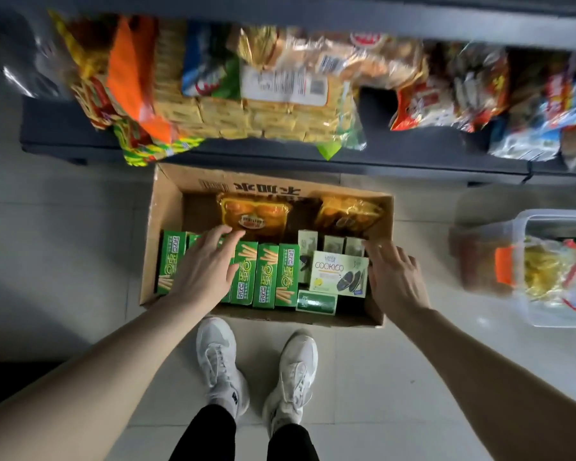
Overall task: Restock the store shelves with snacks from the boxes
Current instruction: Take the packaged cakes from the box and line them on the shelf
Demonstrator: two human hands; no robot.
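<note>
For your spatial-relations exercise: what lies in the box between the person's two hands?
In the head view, upright green snack boxes and a pale Cookico box lie between the left hand and right hand.

shelf snacks (246,84): blurred | clear bin (546,271): cut off right | left hand (203,264): covers green boxes (263,277)

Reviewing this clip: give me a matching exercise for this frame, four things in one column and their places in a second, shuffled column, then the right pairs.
Things:
1. green stick-snack boxes
2. COOKICO box
3. orange snack bags
4. clear plastic bin

Places:
A. far end of the cardboard box, nearest the shelf
B. on the floor, right of the cardboard box
C. left part of the cardboard box, under the left hand
D. right part of the cardboard box, next to the right hand

Pairs: 1-C, 2-D, 3-A, 4-B
</note>
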